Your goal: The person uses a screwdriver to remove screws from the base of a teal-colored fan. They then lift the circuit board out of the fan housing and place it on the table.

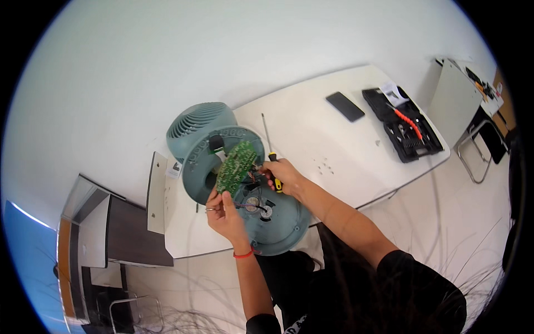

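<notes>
A green circuit board (237,167) is held up and tilted by my left hand (225,214), whose thumb and fingers grip its lower corner. My right hand (285,175) is closed round the yellow-and-black handle of a screwdriver (267,136), its long shaft pointing away from me. The fingertips of that hand are by wires beside the board; whether they pinch one I cannot tell. Beneath lie two round grey-green housing parts: an upper shell (192,178) and a lower base (289,222) with wires and a round metal part. Behind them stands a slatted grey-green fan head (201,125).
Several small screws (322,166) lie scattered on the white table (300,117). Farther right are a black phone (345,106) and an open black tool case (409,136) with an orange-red flexible shaft (409,122). The table's near edge runs below my right forearm.
</notes>
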A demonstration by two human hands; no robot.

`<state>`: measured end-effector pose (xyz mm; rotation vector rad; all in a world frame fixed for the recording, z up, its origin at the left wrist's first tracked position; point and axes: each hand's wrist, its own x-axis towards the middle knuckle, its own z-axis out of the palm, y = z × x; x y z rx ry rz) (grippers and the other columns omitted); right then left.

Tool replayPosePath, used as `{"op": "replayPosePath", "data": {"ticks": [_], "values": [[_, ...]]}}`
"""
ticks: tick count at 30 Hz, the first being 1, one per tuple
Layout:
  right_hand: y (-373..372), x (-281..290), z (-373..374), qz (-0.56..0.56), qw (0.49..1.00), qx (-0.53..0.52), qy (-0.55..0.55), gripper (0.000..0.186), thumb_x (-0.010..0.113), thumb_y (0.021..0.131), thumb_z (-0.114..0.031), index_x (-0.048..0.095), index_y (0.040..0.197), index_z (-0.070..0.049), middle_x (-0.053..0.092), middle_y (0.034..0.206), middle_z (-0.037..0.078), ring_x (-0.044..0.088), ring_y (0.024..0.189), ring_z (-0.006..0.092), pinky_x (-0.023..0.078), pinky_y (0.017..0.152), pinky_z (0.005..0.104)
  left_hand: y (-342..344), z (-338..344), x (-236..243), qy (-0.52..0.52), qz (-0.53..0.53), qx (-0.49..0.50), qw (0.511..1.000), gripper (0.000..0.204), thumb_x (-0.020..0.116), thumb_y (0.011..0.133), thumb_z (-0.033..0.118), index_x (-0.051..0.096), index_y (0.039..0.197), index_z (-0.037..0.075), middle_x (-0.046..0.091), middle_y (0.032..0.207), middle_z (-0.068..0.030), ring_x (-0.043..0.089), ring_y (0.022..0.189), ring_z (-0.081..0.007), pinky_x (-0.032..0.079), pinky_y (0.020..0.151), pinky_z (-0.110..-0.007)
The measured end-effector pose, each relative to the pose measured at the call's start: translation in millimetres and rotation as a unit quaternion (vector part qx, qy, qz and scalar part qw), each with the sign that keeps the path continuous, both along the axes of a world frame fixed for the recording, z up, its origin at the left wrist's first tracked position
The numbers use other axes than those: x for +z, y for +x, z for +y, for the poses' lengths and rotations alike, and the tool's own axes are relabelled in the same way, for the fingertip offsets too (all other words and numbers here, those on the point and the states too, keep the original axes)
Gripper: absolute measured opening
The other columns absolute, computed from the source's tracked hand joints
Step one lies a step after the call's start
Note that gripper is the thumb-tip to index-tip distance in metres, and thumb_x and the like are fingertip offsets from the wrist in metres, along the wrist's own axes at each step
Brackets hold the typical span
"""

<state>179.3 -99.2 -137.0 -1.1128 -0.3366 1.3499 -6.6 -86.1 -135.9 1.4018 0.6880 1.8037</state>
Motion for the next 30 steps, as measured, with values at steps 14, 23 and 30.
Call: {"op": "replayPosePath", "data": {"ticks": [14,23,30], "values": [[20.9,13.2,-12.8,-0.059,0.994,0.035,-0.086,0.015,0.065,0.093,-0.016,0.061,0.089,-0.002,0.053,0.065,0.002,0.051,0.047,0.0145,0.041,0.043,0.0321,3.3,-9.6,12.9,-0.045,0.079,-0.039,0.995,0.023,0.073,0.094,0.003,0.072,0.116,-0.004,0.072,0.13,-0.0202,0.072,0.113,-0.0265,0.055,0.096,-0.034],[22.5,26.1,-43.7,-0.142,0.985,0.006,-0.093,0.015,0.069,0.092,-0.014,0.061,0.093,-0.001,0.052,0.067,0.002,0.052,0.047,0.0142,0.04,0.042,0.0306,-11.5,-7.8,21.8,-0.018,0.163,-0.077,0.983,0.035,0.069,0.093,0.001,0.069,0.128,-0.002,0.071,0.13,-0.0219,0.071,0.117,-0.0346,0.055,0.099,-0.038],[66.9,17.3,-91.7,-0.461,0.863,-0.123,-0.167,0.015,0.074,0.088,-0.011,0.066,0.088,0.001,0.058,0.065,0.002,0.054,0.046,0.0105,0.042,0.041,0.0271,-25.7,-9.1,20.8,-0.036,0.178,-0.161,0.97,0.047,0.069,0.09,-0.003,0.063,0.136,-0.004,0.061,0.143,-0.027,0.067,0.124,-0.0406,0.055,0.102,-0.041]]}}
